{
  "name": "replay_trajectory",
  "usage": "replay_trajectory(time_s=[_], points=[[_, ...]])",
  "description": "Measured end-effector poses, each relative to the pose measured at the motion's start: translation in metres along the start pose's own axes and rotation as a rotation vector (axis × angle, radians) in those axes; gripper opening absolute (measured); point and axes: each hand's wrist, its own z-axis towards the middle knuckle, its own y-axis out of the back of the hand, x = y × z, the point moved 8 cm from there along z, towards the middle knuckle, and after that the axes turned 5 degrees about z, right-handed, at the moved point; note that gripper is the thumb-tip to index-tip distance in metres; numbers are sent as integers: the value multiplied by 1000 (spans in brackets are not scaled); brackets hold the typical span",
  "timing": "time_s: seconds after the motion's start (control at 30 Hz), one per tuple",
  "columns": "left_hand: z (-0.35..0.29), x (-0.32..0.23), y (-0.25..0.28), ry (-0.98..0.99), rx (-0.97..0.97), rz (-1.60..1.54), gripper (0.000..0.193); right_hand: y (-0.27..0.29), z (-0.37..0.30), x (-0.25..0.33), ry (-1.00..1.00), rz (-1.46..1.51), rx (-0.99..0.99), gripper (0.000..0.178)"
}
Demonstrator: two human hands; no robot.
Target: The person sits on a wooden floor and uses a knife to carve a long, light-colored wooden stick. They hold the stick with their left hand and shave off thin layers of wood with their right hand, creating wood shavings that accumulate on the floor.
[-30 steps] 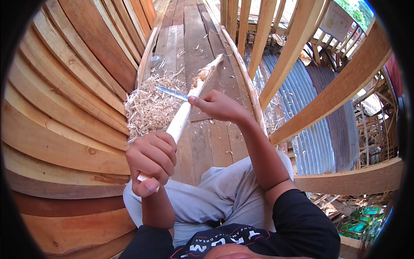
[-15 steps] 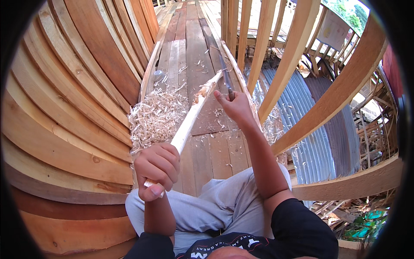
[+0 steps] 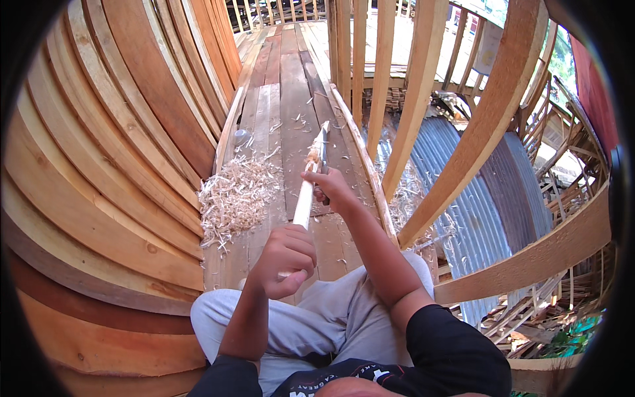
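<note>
Two bare hands work close together in the head view, the only one, above a floor of worn brown planks point(image 3: 293, 76). The left hand point(image 3: 288, 258) holds the near end of a long, pale, whittled wooden stick point(image 3: 303, 205); its fingers are curled tightly around it, and a short bit of the end shows beside the thumb. It seems to hold so low to keep the stick steady and to leave the far part free.

The stick points forward and slightly to the right, its far end raised over the floor between the knees and the railing. Near this end its surface is rougher and brownish.

The right hand point(image 3: 334, 187) is further along the stick. Its fingers are closed around the dark handle of a narrow-bladed knife point(image 3: 323, 159), and the thumb lies across the stick, probably as a support. The blade points away from the body and lies along the right side of the stick; whether the edge touches the wood, I cannot tell.

A loose heap of curled, pale wood shavings point(image 3: 238, 198) lies on the floor to the left of the stick, against the wall of upright boards point(image 3: 112, 218). Just beyond it stands a small, round, greyish object point(image 3: 241, 137).
</note>
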Motion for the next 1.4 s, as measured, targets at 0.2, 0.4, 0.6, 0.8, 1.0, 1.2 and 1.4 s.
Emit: replay_trajectory(time_s=[0.2,0.4,0.6,0.8,1.0,1.2,1.4], points=[[2,-11,20,178,47,212,68,0,-2,16,77,1,94,26],[-73,44,21,714,266,94,141,-1,3,30,225,-104,102,29],[-164,122,7,1030,638,317,154,-21,15,-2,432,-326,61,37],[-193,178,-4,1252,664,383,146,-13,11,15,593,-459,-2,41],[-172,167,50,1040,205,545,113,-43,-26,43,685,-674,14,40],[-128,104,95,845,-351,197,80,-64,-41,35,635,-852,94,35],[-88,42,127,416,-709,-73,67,-85,-47,5,686,-1017,318,29]])
